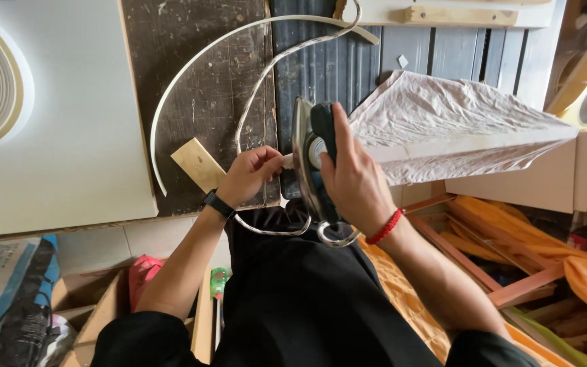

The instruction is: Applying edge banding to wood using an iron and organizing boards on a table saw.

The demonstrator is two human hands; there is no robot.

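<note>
Gripping iron [310, 163] — right hand [354, 177]; left hand [249, 175] pinching strip [285, 161].

Grey-and-blue printed sack [5, 285] at lower left, crumpled, beside cardboard box [100, 309]

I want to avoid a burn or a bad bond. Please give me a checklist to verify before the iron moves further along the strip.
1. Right hand grips the iron handle: ok.
2. Left hand fingers away from the soleplate: not ok, very close.
3. White edging strip lies under the soleplate: cannot tell.
4. Cord clear of the iron: ok.
5. Loose strip untangled: ok.
</note>
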